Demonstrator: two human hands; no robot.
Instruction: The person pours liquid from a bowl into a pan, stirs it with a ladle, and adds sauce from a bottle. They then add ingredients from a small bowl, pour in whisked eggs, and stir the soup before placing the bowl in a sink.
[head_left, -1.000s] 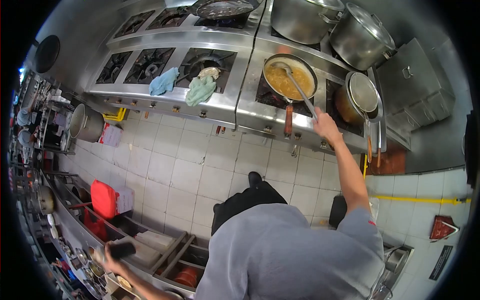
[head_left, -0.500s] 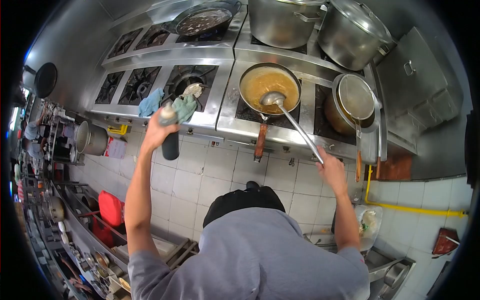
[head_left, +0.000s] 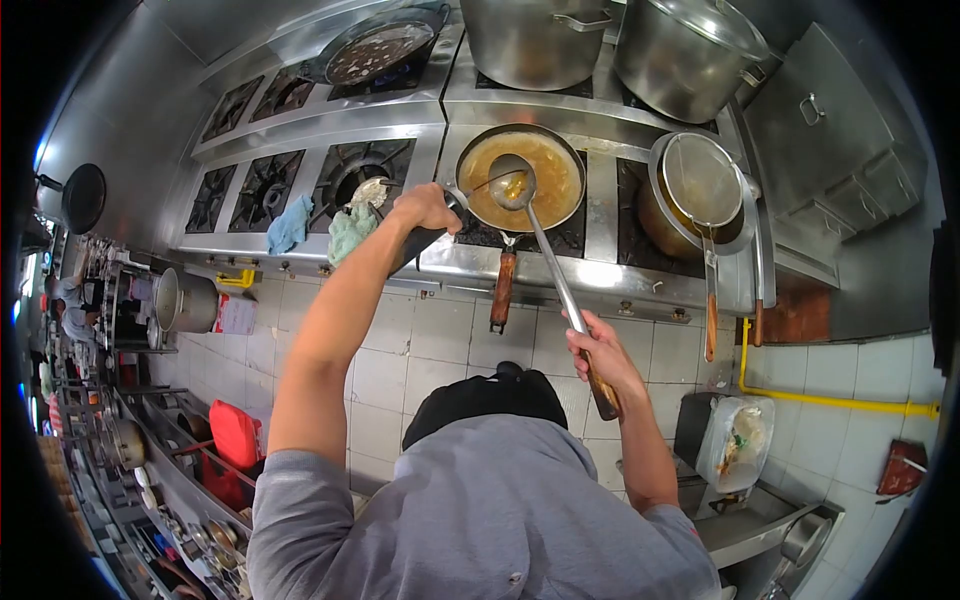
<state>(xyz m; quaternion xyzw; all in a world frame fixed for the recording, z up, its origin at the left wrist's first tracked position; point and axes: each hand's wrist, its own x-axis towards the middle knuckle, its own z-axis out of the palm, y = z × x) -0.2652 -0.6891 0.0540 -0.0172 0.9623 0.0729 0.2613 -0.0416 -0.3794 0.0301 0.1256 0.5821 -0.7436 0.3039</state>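
My left hand (head_left: 425,208) is wrapped round a dark squeeze bottle (head_left: 416,248), tipped toward the frying pan (head_left: 503,285). From its nozzle a thin dark stream runs into the bowl of a long metal ladle (head_left: 545,250). My right hand (head_left: 606,358) grips that ladle near its wooden end. The ladle's bowl is over the pan, with some yellowish liquid in it. Brown-orange soup or sauce (head_left: 545,150) fills the pan, which sits on a burner with its wooden handle toward me.
Right of the pan, a strainer (head_left: 703,180) rests on a pot (head_left: 680,235). Large pots (head_left: 535,45) and a dark wok (head_left: 380,55) stand on the back row. Blue (head_left: 290,225) and green cloths (head_left: 350,232) lie at the left burners. A yellow pipe (head_left: 830,411) runs at right.
My left hand has brought the bottle right and tipped it, and a stream now flows. My right hand has shifted left, lifting the ladle's bowl and turning it up. The view has shifted slightly.
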